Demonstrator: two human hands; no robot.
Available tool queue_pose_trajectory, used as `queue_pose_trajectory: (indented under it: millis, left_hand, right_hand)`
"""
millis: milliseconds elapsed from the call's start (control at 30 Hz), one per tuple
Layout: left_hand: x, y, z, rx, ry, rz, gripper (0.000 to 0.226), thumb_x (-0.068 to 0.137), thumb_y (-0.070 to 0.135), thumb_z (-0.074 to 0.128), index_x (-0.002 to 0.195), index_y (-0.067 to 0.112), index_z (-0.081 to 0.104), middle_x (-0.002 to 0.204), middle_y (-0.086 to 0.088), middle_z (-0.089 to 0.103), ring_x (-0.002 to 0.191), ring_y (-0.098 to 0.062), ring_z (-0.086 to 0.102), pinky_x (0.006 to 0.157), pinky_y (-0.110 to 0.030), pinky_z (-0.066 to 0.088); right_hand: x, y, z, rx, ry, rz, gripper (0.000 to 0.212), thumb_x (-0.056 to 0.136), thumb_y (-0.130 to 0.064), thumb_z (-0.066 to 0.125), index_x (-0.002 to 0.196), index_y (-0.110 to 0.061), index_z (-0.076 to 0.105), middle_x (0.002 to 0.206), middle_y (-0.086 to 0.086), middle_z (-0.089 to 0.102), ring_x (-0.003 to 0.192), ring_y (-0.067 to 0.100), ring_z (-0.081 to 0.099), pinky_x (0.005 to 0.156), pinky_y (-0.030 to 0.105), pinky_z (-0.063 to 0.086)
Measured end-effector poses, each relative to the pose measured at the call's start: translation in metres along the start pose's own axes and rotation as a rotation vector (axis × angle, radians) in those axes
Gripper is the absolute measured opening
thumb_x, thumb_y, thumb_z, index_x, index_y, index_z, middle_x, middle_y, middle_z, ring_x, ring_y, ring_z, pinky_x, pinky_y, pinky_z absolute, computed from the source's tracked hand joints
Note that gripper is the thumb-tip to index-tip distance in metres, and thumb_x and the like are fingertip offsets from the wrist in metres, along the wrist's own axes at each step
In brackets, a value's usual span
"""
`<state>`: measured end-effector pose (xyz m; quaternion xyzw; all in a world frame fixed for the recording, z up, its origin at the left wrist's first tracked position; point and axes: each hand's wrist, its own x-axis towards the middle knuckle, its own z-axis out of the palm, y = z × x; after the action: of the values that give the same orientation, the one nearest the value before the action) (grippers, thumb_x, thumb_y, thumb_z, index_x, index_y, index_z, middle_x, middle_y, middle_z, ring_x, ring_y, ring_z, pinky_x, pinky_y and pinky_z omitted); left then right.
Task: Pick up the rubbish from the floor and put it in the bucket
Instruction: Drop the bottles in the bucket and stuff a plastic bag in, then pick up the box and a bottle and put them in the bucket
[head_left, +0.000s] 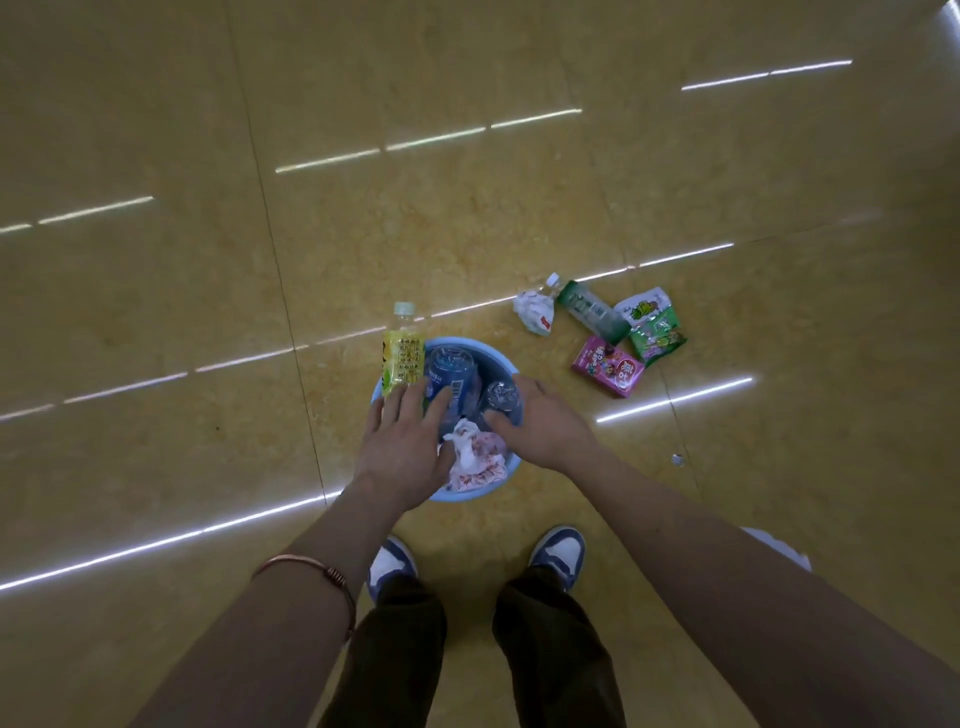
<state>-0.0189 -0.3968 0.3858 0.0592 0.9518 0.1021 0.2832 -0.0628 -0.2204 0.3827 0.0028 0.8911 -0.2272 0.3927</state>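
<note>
Packing the load down looks to be the step in hand, judging by how both hands sit over the bucket. On the glossy yellow tiled floor (208, 312) the pale blue bucket (470, 496) stands just ahead of the person's shoes (392, 564) and is already crowded. The left hand (402, 447) lies flat on a blue-labelled bottle (449, 376), with its fingers straight and spread. The right hand (543, 423) is draped over a clear bottle (501, 397); I cannot tell whether it grips the bottle or only presses on it. A yellow-labelled bottle (400, 358) stands upright at the bucket's far left rim, its cap well above the edge. Crumpled red-printed paper (475, 462) fills the near side between the hands.

To do this well, push evenly with both palms so the bottles settle lower. Mind the tall yellow one, which could tip out. The bucket may also skid on such a smooth floor.

Room is needed, because more rubbish lies on the floor to the right of the bucket:
- a green-labelled bottle (589, 309)
- a pink box (608, 371)
- a green packet (658, 338)
- a white packet (644, 306)
- a ball of white paper (535, 312)
- one tiny scrap (677, 459), nearer the feet
</note>
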Motion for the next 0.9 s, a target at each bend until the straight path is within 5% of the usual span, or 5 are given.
queue_pose_trajectory:
  millis: [133,367,600,900]
  left_hand:
    - [-0.003,0.020,-0.056,0.037,0.042,0.056,0.067,0.095,0.049,0.033,0.150,0.025,0.004,0.158,-0.005,0.001,0.145,-0.027,0.001,0.117,-0.048,0.005]
    - [-0.003,0.094,-0.157,0.079,0.180,0.264,0.065,0.091,0.054,0.030,0.148,0.026,0.015,0.155,-0.005,0.014,0.143,-0.028,0.012,0.115,-0.049,0.013]
    - [-0.021,0.222,-0.198,-0.546,0.213,0.445,0.045,0.094,0.031,0.050,0.137,0.019,0.041,0.134,-0.004,0.040,0.119,-0.013,0.043,0.100,-0.029,0.037]
    - [-0.072,0.391,-0.200,-0.714,0.151,0.618,0.031,0.094,0.025,0.052,0.125,0.025,0.055,0.118,0.007,0.055,0.099,0.002,0.054,0.086,-0.023,0.045]
  right_hand:
    - [-0.034,-0.013,-0.046,0.098,0.110,-0.007,0.077,0.091,-0.054,0.047,0.150,-0.016,0.018,0.154,0.010,0.025,0.136,0.029,0.037,0.103,0.042,0.039]
    - [-0.103,0.000,-0.133,0.277,0.332,0.042,0.083,0.086,-0.060,0.051,0.150,-0.019,0.017,0.152,0.011,0.030,0.134,0.029,0.039,0.106,0.045,0.037]
    - [-0.192,0.056,-0.199,0.673,0.681,0.030,0.070,0.087,-0.047,0.059,0.146,-0.023,0.031,0.142,0.001,0.044,0.124,0.018,0.047,0.103,0.037,0.041]
    - [-0.334,0.189,-0.224,0.888,0.963,0.169,0.061,0.088,-0.045,0.059,0.142,-0.029,0.037,0.130,-0.008,0.053,0.112,0.011,0.055,0.081,0.020,0.042]
